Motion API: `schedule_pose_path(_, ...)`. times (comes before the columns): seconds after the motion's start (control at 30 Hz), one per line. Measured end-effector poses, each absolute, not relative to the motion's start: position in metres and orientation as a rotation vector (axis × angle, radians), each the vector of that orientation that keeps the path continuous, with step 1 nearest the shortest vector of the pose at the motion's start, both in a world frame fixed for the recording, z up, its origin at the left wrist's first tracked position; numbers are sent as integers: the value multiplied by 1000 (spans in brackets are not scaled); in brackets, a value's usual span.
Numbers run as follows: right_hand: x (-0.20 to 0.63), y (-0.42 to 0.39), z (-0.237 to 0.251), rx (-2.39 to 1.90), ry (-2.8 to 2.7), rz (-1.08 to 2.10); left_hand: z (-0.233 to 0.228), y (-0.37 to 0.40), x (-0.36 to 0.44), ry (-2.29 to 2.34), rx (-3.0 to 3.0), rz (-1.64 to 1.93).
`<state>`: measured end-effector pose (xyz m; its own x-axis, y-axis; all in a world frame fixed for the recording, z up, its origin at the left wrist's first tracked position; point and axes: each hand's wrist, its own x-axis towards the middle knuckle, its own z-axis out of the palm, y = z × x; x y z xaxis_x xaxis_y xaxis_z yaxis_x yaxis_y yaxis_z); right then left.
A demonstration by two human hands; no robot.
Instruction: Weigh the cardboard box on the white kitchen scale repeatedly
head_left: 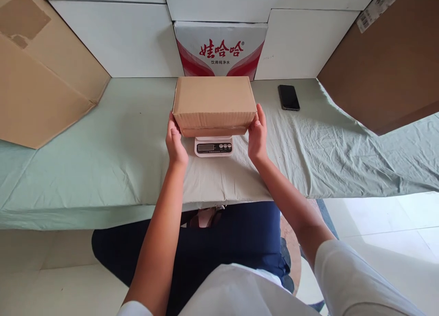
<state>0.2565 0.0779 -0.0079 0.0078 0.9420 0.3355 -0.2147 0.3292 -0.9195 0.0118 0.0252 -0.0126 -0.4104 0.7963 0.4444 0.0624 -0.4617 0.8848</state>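
Note:
A closed brown cardboard box [214, 99] is above a small white digital scale [214, 147], covering most of it; I cannot tell whether the box rests on the scale. Only the scale's front shows, with a display and round buttons. My left hand [175, 140] presses against the box's left side near the front corner. On the opposite side, my right hand [258, 135] grips the right front corner, its fingers along the side. Between them the two hands hold the box.
A green cloth [147, 169] covers the table. A black phone [288, 97] lies to the right. Behind stands a white and red printed carton [221, 48] against white panels [113, 39]. Large cardboard pieces flank the table on the left [44, 78] and right [384, 69].

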Motion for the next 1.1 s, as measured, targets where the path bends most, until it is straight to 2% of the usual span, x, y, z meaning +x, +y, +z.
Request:
schedule_pose_path(0.4,260,88,-14,-771,-1216,1095,-12,26,10,1238,1288,1892)
schedule_pose_path(0.73,241,67,14,-738,-1280,993,-1,22,17,1222,1379,1861)
schedule_pose_path(0.97,232,137,29,-681,-1301,886,41,97,0,1118,1416,1843)
schedule_pose_path(1.1,215,186,30,-666,-1247,867,41,152,-9,1173,1321,1798)
